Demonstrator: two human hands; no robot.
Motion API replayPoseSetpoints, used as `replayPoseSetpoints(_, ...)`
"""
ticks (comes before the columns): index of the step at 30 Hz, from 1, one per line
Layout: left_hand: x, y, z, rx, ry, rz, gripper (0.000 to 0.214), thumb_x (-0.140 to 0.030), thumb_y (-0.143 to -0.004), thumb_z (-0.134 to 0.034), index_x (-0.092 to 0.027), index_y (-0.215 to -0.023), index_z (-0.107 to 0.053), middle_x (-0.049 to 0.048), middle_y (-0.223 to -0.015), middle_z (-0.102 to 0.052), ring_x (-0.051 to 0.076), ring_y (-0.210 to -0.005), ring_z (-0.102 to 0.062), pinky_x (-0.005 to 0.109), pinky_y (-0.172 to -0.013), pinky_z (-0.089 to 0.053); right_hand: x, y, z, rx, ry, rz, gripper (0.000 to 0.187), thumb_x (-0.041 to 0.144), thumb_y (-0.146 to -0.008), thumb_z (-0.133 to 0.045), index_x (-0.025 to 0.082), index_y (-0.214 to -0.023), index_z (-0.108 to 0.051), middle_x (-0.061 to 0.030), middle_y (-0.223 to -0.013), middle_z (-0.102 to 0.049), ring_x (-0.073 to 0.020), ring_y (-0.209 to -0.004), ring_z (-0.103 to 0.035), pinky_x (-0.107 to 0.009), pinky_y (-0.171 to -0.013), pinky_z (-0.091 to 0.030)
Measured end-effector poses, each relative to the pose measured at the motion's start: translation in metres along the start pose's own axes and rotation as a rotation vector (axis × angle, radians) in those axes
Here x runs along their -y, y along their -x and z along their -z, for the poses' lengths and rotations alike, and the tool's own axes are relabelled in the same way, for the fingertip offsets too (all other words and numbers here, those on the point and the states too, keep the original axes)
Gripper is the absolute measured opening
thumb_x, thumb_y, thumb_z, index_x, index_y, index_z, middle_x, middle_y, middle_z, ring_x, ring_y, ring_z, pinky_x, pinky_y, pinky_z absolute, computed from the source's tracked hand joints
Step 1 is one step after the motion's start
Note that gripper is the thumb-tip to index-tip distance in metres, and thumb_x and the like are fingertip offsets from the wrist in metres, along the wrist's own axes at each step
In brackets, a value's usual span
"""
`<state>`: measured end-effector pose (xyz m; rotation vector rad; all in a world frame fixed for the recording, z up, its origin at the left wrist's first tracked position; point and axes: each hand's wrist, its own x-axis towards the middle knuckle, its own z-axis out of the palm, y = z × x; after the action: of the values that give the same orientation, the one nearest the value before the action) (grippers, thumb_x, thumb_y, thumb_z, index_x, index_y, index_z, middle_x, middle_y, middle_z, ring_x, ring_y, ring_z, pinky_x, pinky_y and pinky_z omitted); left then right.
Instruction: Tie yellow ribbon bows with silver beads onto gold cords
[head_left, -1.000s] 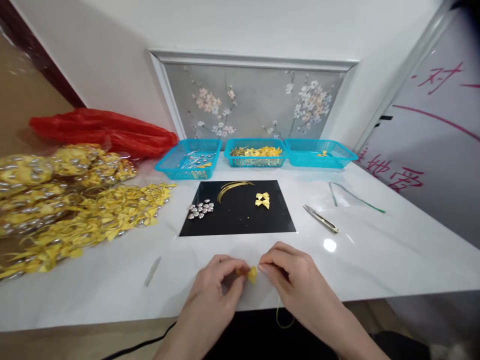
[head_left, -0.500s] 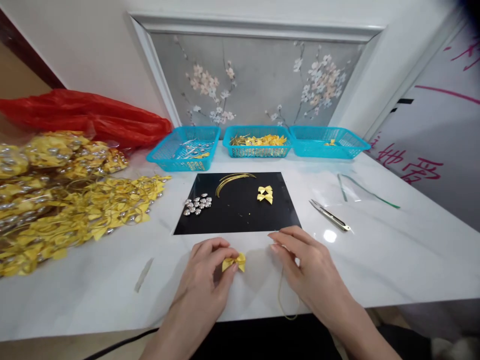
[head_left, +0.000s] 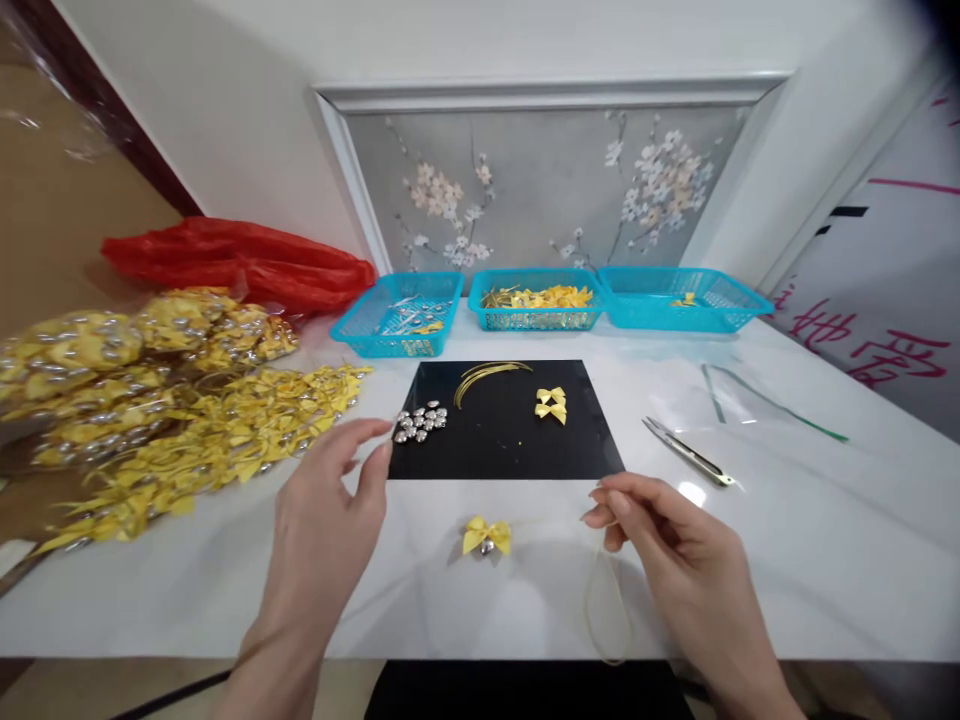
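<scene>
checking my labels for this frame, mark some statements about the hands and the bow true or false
The yellow bow lies on the white table, in neither hand. True.
The left hand grips the snips. False: it is open near the silver beads; the snips lie right of the black mat.
The right hand pinches a gold cord. True.
All blue baskets are empty. False: the middle basket holds yellow pieces.

cord end hidden in right hand, bow pile cropped left
</scene>
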<state>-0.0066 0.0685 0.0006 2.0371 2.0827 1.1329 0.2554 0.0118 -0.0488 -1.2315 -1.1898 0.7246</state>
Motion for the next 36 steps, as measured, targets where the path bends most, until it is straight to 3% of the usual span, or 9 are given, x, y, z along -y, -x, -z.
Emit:
replayPoseSetpoints(3,-0.009,-0.030,0.001,0.022,-0.072,-0.037,0.024,-0.027,-0.090,-0.055,-0.018,-0.106,-0.070,0.0118,-0.118,-0.073,0.032,-0.110,-0.067,0.048,-0.096,-0.051,-0.007,0.003,-0.003,0.044,-0.003,-0.034,0.025,0.039,-0.096,-0.059,0.020,-0.083,-0.067,-0.0011,-0.064,-0.069,-0.0112,-0.054,-0.060,-0.018,-0.053,-0.053)
replayPoseSetpoints(6,-0.019,-0.060,-0.009,0.181,-0.112,-0.083,0.019,-0.029,-0.094,-0.063,-0.017,-0.106,-0.069,0.0078,-0.111,-0.074,0.025,-0.100,-0.069,0.048,-0.091,-0.054,-0.015,0.007,-0.004,0.049,0.023,-0.032,0.028,0.042,-0.099,-0.053,0.020,-0.086,-0.064,0.0006,-0.061,-0.063,-0.0116,-0.053,-0.056,-0.019,-0.051,-0.049)
replayPoseSetpoints(9,-0.025,-0.089,-0.033,0.318,-0.135,-0.106,0.028,-0.033,-0.095,-0.064,-0.018,-0.118,-0.065,0.0082,-0.119,-0.069,0.024,-0.098,-0.069,0.045,-0.084,-0.058,-0.022,0.010,-0.004,0.062,0.035,-0.035,0.029,0.045,-0.100,-0.050,0.020,-0.090,-0.062,0.0000,-0.065,-0.061,-0.0131,-0.055,-0.055,-0.022,-0.052,-0.047)
replayPoseSetpoints(13,-0.027,-0.124,-0.072,0.401,-0.135,-0.111,0.031,-0.032,-0.095,-0.063,-0.019,-0.123,-0.063,0.0095,-0.127,-0.065,0.026,-0.104,-0.067,0.047,-0.087,-0.057,-0.024,0.010,-0.003,0.079,0.034,-0.049,0.028,0.044,-0.101,-0.048,0.020,-0.092,-0.060,-0.0004,-0.067,-0.060,-0.0150,-0.057,-0.056,-0.023,-0.052,-0.045)
replayPoseSetpoints(17,-0.026,-0.145,-0.101,0.456,-0.114,-0.104,0.031,-0.032,-0.095,-0.063,-0.020,-0.125,-0.062,0.0099,-0.129,-0.064,0.026,-0.105,-0.067,0.047,-0.087,-0.057,-0.020,0.010,-0.005,0.099,0.049,-0.042,0.032,0.046,-0.101,-0.048,0.021,-0.084,-0.059,0.0006,-0.064,-0.057,-0.0150,-0.056,-0.055,-0.024,-0.052,-0.044)
replayPoseSetpoints(22,-0.026,-0.152,-0.118,0.481,-0.054,-0.062,0.032,-0.032,-0.095,-0.064,-0.021,-0.125,-0.062,0.0096,-0.129,-0.064,0.026,-0.106,-0.066,0.047,-0.087,-0.057,-0.014,0.010,-0.011,0.085,0.045,-0.071,0.034,0.047,-0.102,-0.044,0.022,-0.082,-0.056,0.0024,-0.063,-0.055,-0.0139,-0.057,-0.054,-0.023,-0.056,-0.042)
replayPoseSetpoints(27,-0.029,-0.150,-0.122,0.456,0.053,0.024,0.034,-0.031,-0.094,-0.065,-0.019,-0.126,-0.061,0.0104,-0.129,-0.064,0.027,-0.107,-0.066,0.046,-0.087,-0.057,-0.010,0.011,-0.013,0.071,0.021,-0.097,0.035,0.047,-0.102,-0.045,0.022,-0.080,-0.055,0.0031,-0.063,-0.054,-0.0127,-0.057,-0.051,-0.023,-0.056,-0.040)
replayPoseSetpoints(32,-0.040,-0.145,-0.105,0.414,0.242,0.100,0.033,-0.031,-0.095,-0.063,-0.020,-0.125,-0.061,0.0105,-0.129,-0.064,0.026,-0.105,-0.067,0.047,-0.087,-0.057,-0.014,0.011,-0.012,0.040,-0.018,-0.089,0.034,0.045,-0.101,-0.049,0.020,-0.079,-0.057,0.0012,-0.065,-0.057,-0.0135,-0.059,-0.054,-0.024,-0.057,-0.042)
replayPoseSetpoints(36,-0.067,-0.111,-0.071,0.430,0.488,0.124,0.032,-0.031,-0.095,-0.064,-0.018,-0.124,-0.061,0.0092,-0.121,-0.067,0.024,-0.097,-0.069,0.044,-0.081,-0.059,-0.016,0.007,-0.008,-0.027,-0.138,-0.092,0.028,0.043,-0.098,-0.054,0.020,-0.115,-0.057,0.0016,-0.066,-0.061,-0.0146,-0.059,-0.056,-0.024,-0.056,-0.045)
